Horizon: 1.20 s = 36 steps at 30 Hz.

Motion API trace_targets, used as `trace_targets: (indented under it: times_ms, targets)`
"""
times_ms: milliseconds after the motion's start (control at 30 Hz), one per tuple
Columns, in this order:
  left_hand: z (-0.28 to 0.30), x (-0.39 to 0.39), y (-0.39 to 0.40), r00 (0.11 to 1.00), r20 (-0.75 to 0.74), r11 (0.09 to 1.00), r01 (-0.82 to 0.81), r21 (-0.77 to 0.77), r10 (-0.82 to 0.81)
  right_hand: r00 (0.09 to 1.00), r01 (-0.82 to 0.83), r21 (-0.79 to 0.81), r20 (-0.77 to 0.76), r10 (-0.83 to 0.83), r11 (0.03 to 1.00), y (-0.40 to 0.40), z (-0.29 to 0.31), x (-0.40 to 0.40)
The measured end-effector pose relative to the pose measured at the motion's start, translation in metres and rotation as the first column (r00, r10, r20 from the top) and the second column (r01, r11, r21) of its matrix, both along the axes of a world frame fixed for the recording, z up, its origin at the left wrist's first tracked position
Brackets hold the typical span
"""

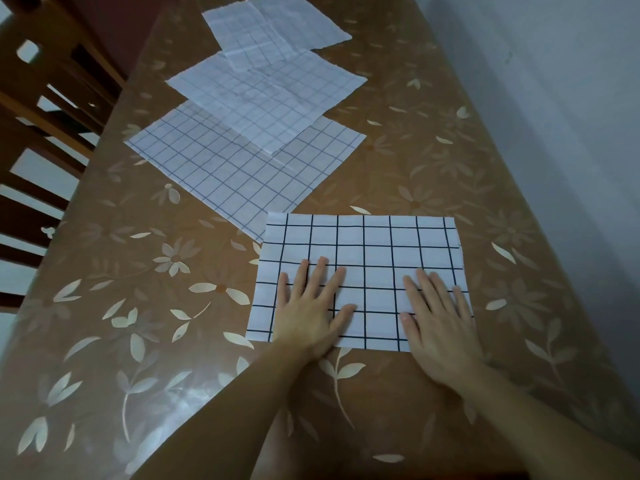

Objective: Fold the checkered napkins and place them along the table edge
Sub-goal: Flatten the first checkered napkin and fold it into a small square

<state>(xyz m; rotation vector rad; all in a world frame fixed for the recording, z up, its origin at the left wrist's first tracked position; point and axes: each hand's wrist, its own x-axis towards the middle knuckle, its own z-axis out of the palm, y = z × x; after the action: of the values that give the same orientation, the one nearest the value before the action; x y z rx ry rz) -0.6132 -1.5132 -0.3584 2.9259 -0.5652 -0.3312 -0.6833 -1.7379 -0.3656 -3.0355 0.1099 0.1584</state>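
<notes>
Glossy floral tablecloth, wall close on the right. Left hand and right hand lie flat, fingers straight, gripping nothing, pressing the near napkin at table centre. Risk: cloth skids on the slick cover, skewing the fold; 3 unfolded napkins overlap beyond.

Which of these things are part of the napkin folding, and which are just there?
Part of the job:
near napkin, under the left hand and right hand
three napkins beyond
table

Just there:
wooden chair
wall
</notes>
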Motion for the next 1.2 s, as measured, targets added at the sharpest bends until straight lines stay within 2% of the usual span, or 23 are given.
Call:
trace_targets:
  times_ms: [267, 333, 367, 433, 500, 600, 700, 800, 900, 1100, 1200]
  targets:
    - [-0.003, 0.006, 0.071, 0.977, 0.129, 0.985, -0.168, -0.031, 0.171, 1.000, -0.008, -0.011, 0.002, 0.008, 1.000, 0.000, 0.000, 0.000]
    - [0.002, -0.002, 0.053, 0.971, 0.223, 0.996, -0.079, -0.044, 0.087, 1.000, -0.009, -0.010, -0.006, 0.009, 1.000, 0.000, 0.001, 0.000]
    - [0.005, -0.009, 0.038, 0.968, 0.251, 0.997, 0.019, -0.072, 0.000, 1.000, -0.011, -0.011, -0.010, 0.011, 1.000, 0.000, 0.001, 0.000]
    - [0.008, -0.030, 0.001, 0.945, 0.258, 0.958, 0.244, -0.150, -0.201, 1.000, -0.013, -0.011, -0.026, 0.013, 1.000, 0.001, 0.003, 0.001]
    - [0.009, -0.048, -0.027, 0.927, 0.244, 0.930, 0.329, -0.165, -0.285, 0.999, -0.013, -0.005, -0.042, 0.013, 1.000, 0.003, 0.007, 0.001]
    - [0.008, -0.055, -0.041, 0.947, 0.235, 0.952, 0.261, -0.162, -0.219, 0.999, -0.042, 0.021, -0.026, 0.043, 0.999, -0.001, 0.017, -0.005]
    - [0.007, -0.055, -0.039, 0.943, 0.250, 0.957, 0.257, -0.133, -0.219, 0.983, -0.178, -0.044, 0.026, 0.180, 0.983, -0.020, 0.029, -0.026]
    - [0.005, -0.058, -0.041, 0.946, 0.242, 0.960, 0.253, -0.124, -0.218, 0.927, -0.354, -0.088, 0.094, 0.362, 0.931, -0.050, 0.039, -0.043]
    - [0.005, -0.061, -0.043, 0.958, 0.224, 0.966, 0.214, -0.143, -0.179, 0.869, -0.450, -0.162, 0.148, 0.472, 0.878, -0.071, 0.038, -0.045]
    - [0.007, -0.065, -0.048, 0.972, 0.194, 0.971, 0.170, -0.171, -0.135, 0.851, -0.459, -0.325, 0.109, 0.514, 0.827, -0.071, 0.035, -0.036]
    - [0.011, -0.068, -0.050, 0.982, 0.141, 0.969, 0.155, -0.191, -0.130, 0.878, -0.424, -0.255, 0.120, 0.464, 0.869, -0.062, 0.042, -0.038]
